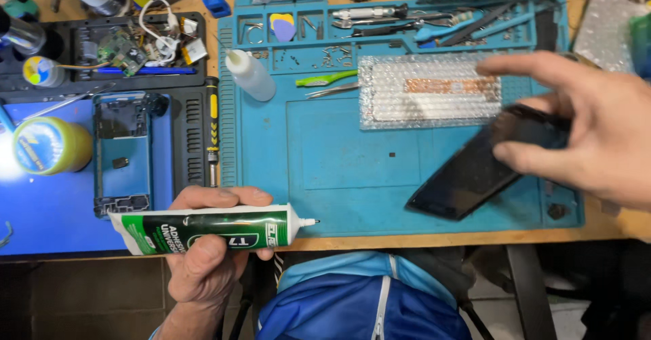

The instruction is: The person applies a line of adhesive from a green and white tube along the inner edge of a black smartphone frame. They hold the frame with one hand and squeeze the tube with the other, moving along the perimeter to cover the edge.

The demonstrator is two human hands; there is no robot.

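Left hand [207, 248] is closed around a green-and-white adhesive tube [210, 230], nozzle pointing right, at the near edge of the bench. Right hand [583, 133] pinches a black phone screen panel [475, 170], tilted over the blue silicone work mat [339, 170]. Bubble wrap [427, 92] lies just behind. The wooden bench [610, 224] is crowded with tools.
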